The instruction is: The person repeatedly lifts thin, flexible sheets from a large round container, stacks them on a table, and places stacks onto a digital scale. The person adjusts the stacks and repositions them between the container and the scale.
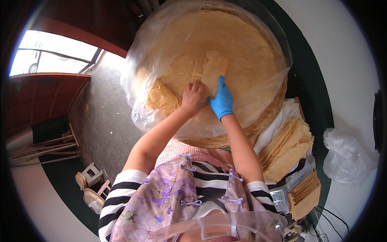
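Observation:
A large round stack of thin tan flatbreads [250, 52] lies in front of me, partly under a clear plastic sheet [161, 36]. On its top sheet is a folded flatbread [215, 66], a narrow layered strip. My bare left hand [194, 96] has its fingers curled over the near left edge of this strip. My right hand [221, 100], in a blue glove, grips the strip's right side, index finger stretched along it and thumb near the left hand. The strip's near end is hidden between the hands. Crumpled yellowish flatbread [161, 98] sits left of my left hand under plastic.
Folded flatbreads are piled at right [286, 149], with another folded bundle [305, 195] nearer me beside a small device with a display [278, 197]. A crumpled clear plastic bag [346, 155] lies farther right. White stools [92, 175] stand on the grey floor [100, 101] at left.

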Tool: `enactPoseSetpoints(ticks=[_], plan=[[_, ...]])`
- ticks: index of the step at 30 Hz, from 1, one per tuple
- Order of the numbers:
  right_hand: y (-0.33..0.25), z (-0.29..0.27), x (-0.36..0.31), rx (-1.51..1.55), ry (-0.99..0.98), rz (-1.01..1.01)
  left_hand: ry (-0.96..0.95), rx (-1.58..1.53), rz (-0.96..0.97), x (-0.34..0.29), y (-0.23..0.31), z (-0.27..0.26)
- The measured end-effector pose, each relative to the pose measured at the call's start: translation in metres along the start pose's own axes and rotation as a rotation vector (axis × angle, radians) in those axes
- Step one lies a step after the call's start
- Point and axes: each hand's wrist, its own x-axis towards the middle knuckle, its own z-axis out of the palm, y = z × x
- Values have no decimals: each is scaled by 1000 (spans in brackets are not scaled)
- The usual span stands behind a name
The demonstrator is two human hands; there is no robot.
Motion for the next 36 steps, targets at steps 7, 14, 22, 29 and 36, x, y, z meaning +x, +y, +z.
enactPoseSetpoints(ticks=[7,14,22,29,36], plan=[[4,4,-3,-112,147,-203,161,-43,24,-14,-13,18],[6,17,-2,178,253,-179,257,-278,-164,-17,-36,19],[48,20,9,1721,263,556,376,-2182,-1078,-5,-27,14],[71,19,7,1698,318,585,158,-2236,-1216,-11,-12,23],[85,-7,0,1552,240,502,-70,-2035,-1315,-12,0,42]])
